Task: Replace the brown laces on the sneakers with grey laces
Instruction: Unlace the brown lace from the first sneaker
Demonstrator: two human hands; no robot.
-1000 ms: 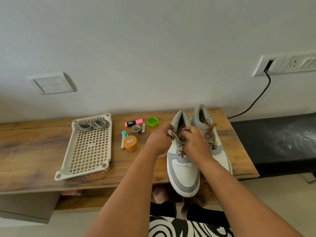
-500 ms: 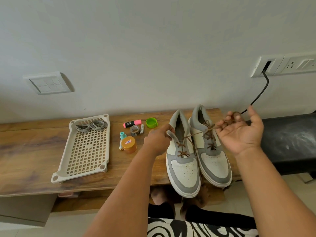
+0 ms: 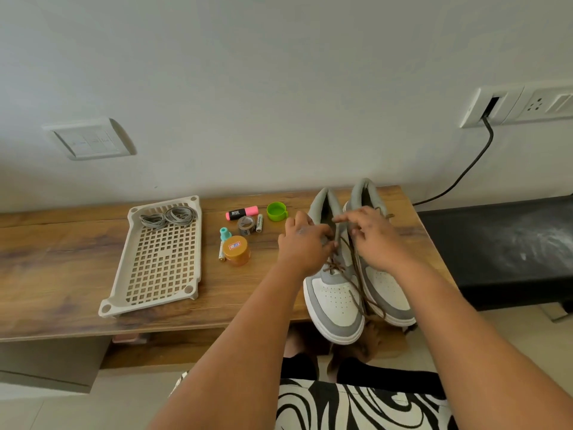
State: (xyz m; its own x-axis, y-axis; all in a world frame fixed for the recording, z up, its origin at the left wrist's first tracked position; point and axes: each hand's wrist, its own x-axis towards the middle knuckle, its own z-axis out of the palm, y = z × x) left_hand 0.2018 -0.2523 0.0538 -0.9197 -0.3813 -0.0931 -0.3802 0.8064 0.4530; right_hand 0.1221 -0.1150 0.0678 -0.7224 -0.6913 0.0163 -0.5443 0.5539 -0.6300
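Brown, thin cord lace (image 3: 356, 274) runs in loose strands down the front of the left of two grey-and-white sneakers (image 3: 333, 293), which stand side by side, toes toward the person, at the right end of a wood-grain tabletop (image 3: 62, 268); their toes reach past its near edge. The left hand (image 3: 302, 246) is curled over the inner side of that shoe's collar, its fingers wrapped round the upper edge near the top eyelets. The right hand (image 3: 373, 235) lies over the neighbouring sneaker (image 3: 387, 287), thumb and forefinger drawn together in a narrow pinch on the end of the brown lace above the left shoe's tongue; the other fingers spread loosely. The grey replacement laces (image 3: 169, 216) lie coiled in two bundles at the far end of a beige perforated plastic tray (image 3: 124, 290), well apart from the shoes on the left of the table. Between tray and shoes sit a pink highlighter (image 3: 242, 212), a green plastic cap (image 3: 276, 211), a small roll of patterned tape (image 3: 246, 225), a teal-topped tube (image 3: 225, 234) and an orange-lidded round jar (image 3: 236, 250). A black cable (image 3: 465, 172) drops from a white wall socket (image 3: 496, 105) behind the table's right end.
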